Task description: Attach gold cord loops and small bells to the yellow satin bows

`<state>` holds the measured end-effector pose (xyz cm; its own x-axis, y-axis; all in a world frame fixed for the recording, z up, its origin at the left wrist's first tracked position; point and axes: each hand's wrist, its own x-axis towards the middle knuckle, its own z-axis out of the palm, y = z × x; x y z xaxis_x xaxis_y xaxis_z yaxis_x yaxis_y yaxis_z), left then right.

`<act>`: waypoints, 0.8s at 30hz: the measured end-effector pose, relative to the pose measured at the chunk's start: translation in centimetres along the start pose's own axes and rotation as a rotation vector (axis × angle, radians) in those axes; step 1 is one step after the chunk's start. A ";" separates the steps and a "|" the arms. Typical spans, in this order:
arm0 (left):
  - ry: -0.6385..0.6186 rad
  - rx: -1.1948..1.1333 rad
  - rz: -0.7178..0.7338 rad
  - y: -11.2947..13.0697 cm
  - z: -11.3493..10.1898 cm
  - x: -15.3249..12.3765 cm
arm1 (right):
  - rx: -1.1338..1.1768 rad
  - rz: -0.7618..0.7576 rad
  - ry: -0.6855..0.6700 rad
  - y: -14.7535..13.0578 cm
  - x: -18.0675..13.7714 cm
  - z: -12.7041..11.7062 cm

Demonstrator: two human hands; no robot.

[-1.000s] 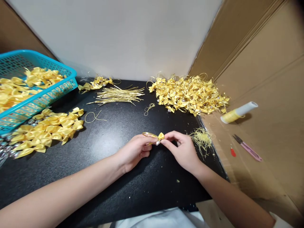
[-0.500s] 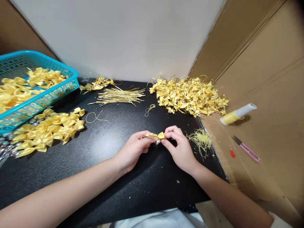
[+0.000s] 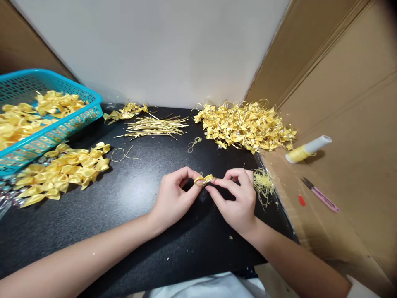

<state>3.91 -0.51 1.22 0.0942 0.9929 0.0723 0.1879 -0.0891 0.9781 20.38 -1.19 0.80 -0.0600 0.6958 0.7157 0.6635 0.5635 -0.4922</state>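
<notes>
A small yellow ribbon bow [image 3: 208, 178] with a loop of gold cord [image 3: 200, 183] is pinched between the thumb and forefinger of my left hand [image 3: 174, 198]. My right hand [image 3: 237, 199] has its thumb and forefinger closed in on the bow's right end, with the other fingers curled. Which part the right fingertips grip, cord or ribbon, is too small to tell. The silver bell on the bow is hidden now. Both hands are just above the black table [image 3: 130, 231].
A turquoise basket [image 3: 89, 108] of yellow bows stands left, with more bows [image 3: 66, 169] before it. Gold cords [image 3: 158, 126] lie behind my hands. Finished-looking bows [image 3: 245, 126] are heaped back right. Thread scraps [image 3: 263, 184], a thread tube [image 3: 308, 149] and pink snips [image 3: 322, 196] lie right.
The bow has turned in my fingers, so its bell no longer shows and the cord loop lies across it. My right hand has shifted slightly right and its fingers have changed their grip.
</notes>
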 end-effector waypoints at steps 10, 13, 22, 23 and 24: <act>-0.002 0.045 0.014 0.7 0.2 -0.1 | 0.058 0.110 -0.117 0.1 0.0 0.5; -0.013 0.007 -0.020 0.5 0.2 -0.1 | 0.071 0.092 -0.130 0.1 -0.1 0.3; -0.003 -0.114 -0.197 -0.3 -0.1 1.4 | 0.610 0.180 -0.092 1.1 -0.8 -0.5; -0.007 -0.137 -0.201 -0.2 -0.1 1.5 | 0.671 0.249 -0.104 1.2 -0.8 -0.4; -0.014 -0.158 -0.202 -0.2 -0.1 1.6 | 0.710 0.316 -0.114 1.2 -0.8 -0.3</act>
<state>3.91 1.12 1.19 0.0843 0.9880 -0.1296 0.0492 0.1258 0.9908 21.45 -1.18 -0.27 -0.0501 0.8903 0.4527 0.0283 0.4543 -0.8904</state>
